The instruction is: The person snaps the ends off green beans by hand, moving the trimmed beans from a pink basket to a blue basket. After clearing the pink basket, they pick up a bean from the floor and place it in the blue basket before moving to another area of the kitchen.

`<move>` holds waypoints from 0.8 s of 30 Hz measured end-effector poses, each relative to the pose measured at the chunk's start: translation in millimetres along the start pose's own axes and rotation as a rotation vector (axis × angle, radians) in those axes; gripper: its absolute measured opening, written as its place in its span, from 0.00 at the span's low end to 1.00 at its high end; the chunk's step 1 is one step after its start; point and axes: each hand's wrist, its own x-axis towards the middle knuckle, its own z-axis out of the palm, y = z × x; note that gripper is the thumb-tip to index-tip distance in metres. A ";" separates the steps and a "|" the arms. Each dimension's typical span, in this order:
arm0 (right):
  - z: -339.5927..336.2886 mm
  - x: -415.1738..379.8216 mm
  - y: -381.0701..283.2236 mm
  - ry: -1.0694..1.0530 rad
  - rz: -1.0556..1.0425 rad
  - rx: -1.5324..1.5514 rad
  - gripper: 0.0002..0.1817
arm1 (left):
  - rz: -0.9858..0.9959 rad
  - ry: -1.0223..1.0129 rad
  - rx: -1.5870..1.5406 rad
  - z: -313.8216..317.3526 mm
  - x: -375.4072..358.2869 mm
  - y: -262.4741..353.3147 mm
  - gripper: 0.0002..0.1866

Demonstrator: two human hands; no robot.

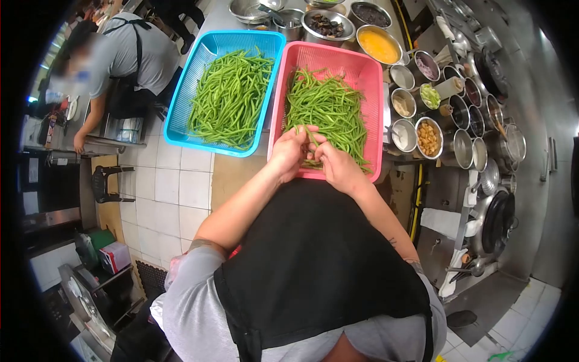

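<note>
Both my hands are together over the near edge of a pink plastic basket (375, 120), which holds a heap of green beans (332, 102). My left hand (291, 152) is closed with a green bean (312, 139) between its fingers. Close beside it, my right hand (333, 161) pinches at the same bean. Left of the pink basket stands a blue plastic basket (175, 114) with a larger pile of green beans (232, 99).
Metal bowls stand behind the baskets, one with dark pieces (325, 25), one with yellow liquid (379, 45). Several ingredient pots line the right, including one with brown cubes (429, 137). At the left a person (129, 54) bends over a counter, near a black stool (105, 184).
</note>
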 end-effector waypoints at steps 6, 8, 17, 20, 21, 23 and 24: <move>0.1 -2.4 6.1 0.018 0.075 -0.011 0.08 | 0.194 -0.048 0.058 3.4 15.0 -4.7 0.16; 1.1 -3.1 6.7 0.026 0.063 0.044 0.09 | 0.217 -0.043 0.042 6.9 17.3 -6.6 0.16; 10.2 -2.8 18.5 0.088 0.306 0.622 0.07 | 0.245 -0.067 -0.074 18.1 14.0 -5.0 0.20; 8.1 0.5 22.6 0.037 0.332 0.624 0.05 | 0.238 0.032 -0.031 13.7 17.8 -6.4 0.23; 8.8 3.6 31.7 0.044 0.353 0.587 0.05 | 0.229 0.076 -0.008 10.8 18.6 -6.1 0.23; 9.4 12.4 56.0 0.056 0.392 0.511 0.05 | 0.065 0.116 -0.155 -0.4 22.1 -4.9 0.24; 5.8 16.5 57.8 0.169 0.303 0.279 0.06 | -0.016 0.135 -0.229 -4.1 23.4 -3.5 0.24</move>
